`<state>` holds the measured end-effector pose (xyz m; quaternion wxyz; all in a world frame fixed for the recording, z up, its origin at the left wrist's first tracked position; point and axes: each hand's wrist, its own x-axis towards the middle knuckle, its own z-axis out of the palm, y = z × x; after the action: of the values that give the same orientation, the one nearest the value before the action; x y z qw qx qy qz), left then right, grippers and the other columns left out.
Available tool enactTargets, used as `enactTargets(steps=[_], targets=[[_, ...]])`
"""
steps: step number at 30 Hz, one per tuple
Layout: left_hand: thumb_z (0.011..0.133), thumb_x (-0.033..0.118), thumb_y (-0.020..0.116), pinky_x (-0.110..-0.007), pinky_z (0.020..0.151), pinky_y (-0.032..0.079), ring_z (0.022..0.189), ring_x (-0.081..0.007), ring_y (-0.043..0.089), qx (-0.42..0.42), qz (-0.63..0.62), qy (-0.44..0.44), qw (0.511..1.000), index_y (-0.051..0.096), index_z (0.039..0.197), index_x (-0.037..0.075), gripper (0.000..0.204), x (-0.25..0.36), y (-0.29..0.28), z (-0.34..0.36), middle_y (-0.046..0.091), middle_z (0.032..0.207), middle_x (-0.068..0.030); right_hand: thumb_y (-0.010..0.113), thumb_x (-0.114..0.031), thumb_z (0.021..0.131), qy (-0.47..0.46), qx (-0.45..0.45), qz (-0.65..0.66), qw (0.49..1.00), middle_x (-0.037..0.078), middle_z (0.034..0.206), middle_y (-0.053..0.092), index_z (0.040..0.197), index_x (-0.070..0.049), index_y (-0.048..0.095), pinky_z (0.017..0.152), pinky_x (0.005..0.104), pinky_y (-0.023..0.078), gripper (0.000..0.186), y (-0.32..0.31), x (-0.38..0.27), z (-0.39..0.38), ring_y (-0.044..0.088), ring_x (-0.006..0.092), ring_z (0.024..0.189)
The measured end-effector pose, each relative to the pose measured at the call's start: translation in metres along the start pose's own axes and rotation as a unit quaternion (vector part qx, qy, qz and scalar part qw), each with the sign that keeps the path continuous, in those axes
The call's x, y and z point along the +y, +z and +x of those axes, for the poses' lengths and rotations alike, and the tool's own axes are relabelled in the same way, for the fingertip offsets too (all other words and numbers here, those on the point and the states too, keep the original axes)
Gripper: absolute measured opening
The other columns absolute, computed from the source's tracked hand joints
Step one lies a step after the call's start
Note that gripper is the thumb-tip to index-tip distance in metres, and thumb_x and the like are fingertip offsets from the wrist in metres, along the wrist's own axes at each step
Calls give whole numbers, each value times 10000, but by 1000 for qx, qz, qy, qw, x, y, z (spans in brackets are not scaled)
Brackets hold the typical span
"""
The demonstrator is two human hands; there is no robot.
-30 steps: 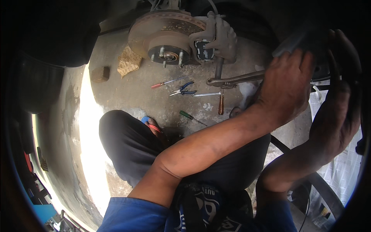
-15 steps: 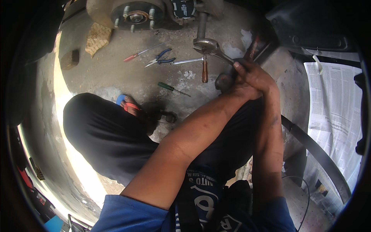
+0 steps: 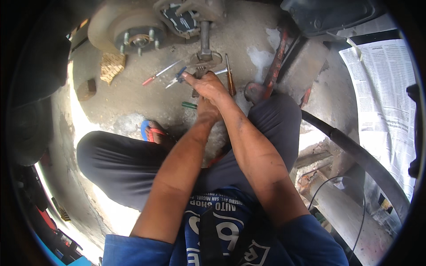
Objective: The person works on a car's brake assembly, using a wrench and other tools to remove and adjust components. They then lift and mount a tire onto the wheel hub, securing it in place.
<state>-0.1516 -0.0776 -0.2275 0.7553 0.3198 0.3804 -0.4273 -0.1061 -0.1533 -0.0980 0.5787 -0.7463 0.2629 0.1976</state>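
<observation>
Head cam: wrench swings frame-right to ctr., i.e. new lever angle; right hand grips it; left hand fingers hidden, can't tell.

Hard daylight's coming in from our left, totally blowing out a strip of the grey concrete floor, while the rounded black bulk above it sinks into shadow. The dull grey metal wrench looks soft to us, and the fisheye's edges bend and go dark.
</observation>
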Motion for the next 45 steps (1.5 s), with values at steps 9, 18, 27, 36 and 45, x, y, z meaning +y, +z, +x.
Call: enactTargets(steps=[9,18,27,36,45], targets=[[981,408,545,-446,906,505,960,-270,557,12,-301,298,906,552,1251,26,468,162,-73,-40,561,1106,-137,740,-469,921,32,-175,289,941,151,1411,608,1334,-70,649,1162,461,409,581,51,-8,10,511,291,1367],[996,367,580,-407,803,534,1013,-271,648,86,-66,757,645,584,1248,1,445,191,148,-292,667,1078,-165,675,-370,949,-322,-311,-265,854,236,1153,707,1286,-5,629,970,455,522,499,-34,-138,-133,678,371,1102],[871,156,693,-433,636,511,728,-334,647,-175,489,770,370,599,1037,27,231,15,314,-228,673,934,-143,633,-186,1023,-435,465,-37,770,97,1123,709,1249,-1,685,981,331,509,297,-214,-128,-237,657,182,1054],[935,218,583,-501,1052,420,1234,-359,552,-222,631,617,415,493,1372,-9,500,-62,261,-72,577,1302,-199,735,-380,925,-297,292,-207,885,204,1265,669,1252,-32,668,1035,462,492,482,-156,-95,-149,629,375,1211],[994,349,513,-513,1092,408,1280,-377,534,-71,476,251,840,457,1436,18,555,-7,83,25,547,1381,-182,832,-354,834,-113,81,11,990,144,1069,756,1162,-1,705,945,393,529,498,-34,-17,-35,703,283,1058]])
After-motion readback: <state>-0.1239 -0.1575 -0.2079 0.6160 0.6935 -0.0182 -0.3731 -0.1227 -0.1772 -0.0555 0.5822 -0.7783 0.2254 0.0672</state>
